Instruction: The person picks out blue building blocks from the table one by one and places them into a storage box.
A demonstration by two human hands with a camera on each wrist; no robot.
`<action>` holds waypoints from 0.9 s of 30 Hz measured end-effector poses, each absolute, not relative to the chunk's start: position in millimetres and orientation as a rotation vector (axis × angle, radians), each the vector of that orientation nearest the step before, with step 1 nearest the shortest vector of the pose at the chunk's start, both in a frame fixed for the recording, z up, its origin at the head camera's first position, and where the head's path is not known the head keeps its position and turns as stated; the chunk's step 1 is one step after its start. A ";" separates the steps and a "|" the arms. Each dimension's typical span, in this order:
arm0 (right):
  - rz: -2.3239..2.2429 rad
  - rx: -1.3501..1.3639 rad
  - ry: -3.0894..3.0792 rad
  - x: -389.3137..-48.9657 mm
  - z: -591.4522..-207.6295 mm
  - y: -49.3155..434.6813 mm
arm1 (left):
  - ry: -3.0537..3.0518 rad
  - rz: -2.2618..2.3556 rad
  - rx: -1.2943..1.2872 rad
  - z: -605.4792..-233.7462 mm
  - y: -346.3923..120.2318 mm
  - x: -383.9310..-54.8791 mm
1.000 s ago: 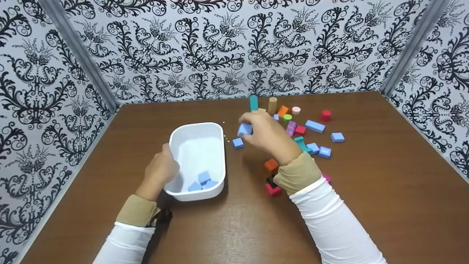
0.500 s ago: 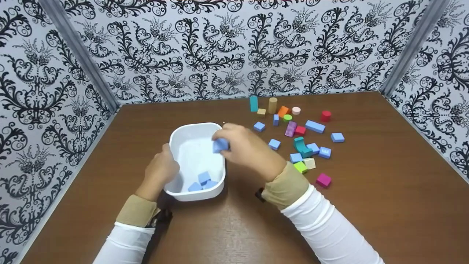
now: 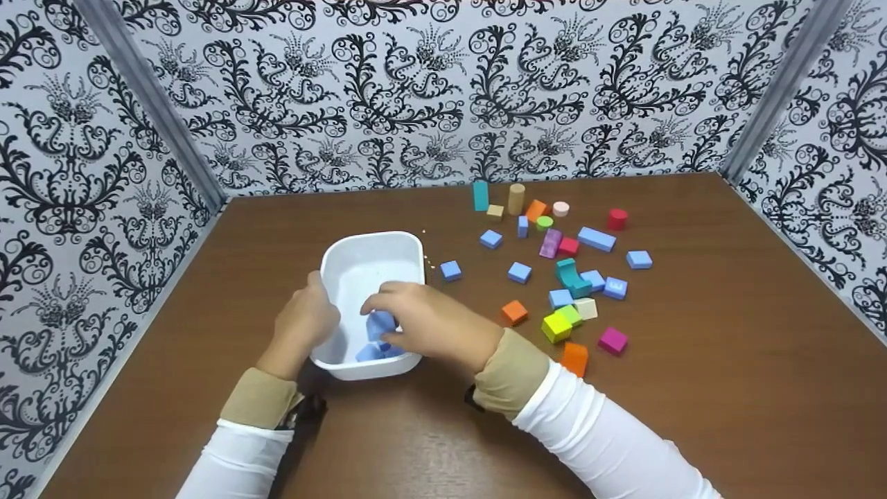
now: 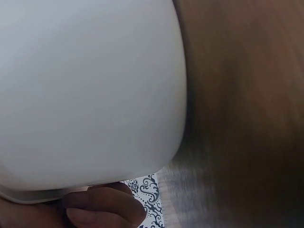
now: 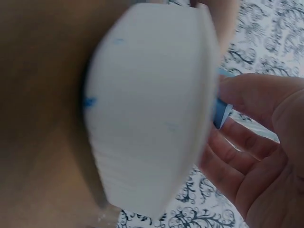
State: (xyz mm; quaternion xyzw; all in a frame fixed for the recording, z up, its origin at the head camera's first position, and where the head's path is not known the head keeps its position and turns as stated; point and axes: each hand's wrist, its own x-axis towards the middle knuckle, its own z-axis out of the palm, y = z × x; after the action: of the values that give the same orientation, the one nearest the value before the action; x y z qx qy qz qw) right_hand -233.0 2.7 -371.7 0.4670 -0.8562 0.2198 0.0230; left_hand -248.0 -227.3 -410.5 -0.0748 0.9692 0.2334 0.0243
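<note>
A white plastic tub (image 3: 374, 260) stands left of centre on the brown table, with several blue blocks (image 3: 369, 353) at its near end. My left hand (image 3: 305, 315) grips the tub's left rim; in the left wrist view its curled fingers (image 4: 104, 206) show beneath the rim. Reaching over the right wall, my right hand (image 3: 429, 322) pinches a blue block (image 3: 380, 324) inside the tub, just above the others. In the right wrist view the tub's wall hides most of that block (image 5: 222, 113), which lies against the thumb.
Scattered right of the tub are more blue blocks (image 3: 520, 272), a teal arch (image 3: 570, 278), a purple block (image 3: 551, 244), a yellow-green cube (image 3: 556, 327) and an orange block (image 3: 574, 358). A tan cylinder (image 3: 516, 199) stands near the patterned back wall (image 3: 443, 97).
My right hand has moved left and toward me with the blue block, from beside the scattered blocks to inside the tub. The left hand and tub stay in place.
</note>
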 end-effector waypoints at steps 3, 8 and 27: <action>0.596 1.432 -2.697 -233.3 -379.1 -0.7 | 2.996 0.730 -0.236 -410.8 -227.0 -247.7; 0.543 1.428 -2.754 -235.1 -384.8 -1.3 | 2.990 0.732 -0.236 -410.2 -225.7 -247.8; 0.576 1.412 -2.790 -239.4 -393.4 -3.6 | 2.993 0.756 -0.244 -410.3 -226.2 -248.1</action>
State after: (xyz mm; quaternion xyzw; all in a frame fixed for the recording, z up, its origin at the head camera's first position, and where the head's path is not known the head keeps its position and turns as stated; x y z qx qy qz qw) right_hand -239.4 -3.6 -393.4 0.4441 -0.8773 0.1812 -0.0193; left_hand -248.1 -226.2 -410.3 -0.0787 0.9663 0.2440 0.0225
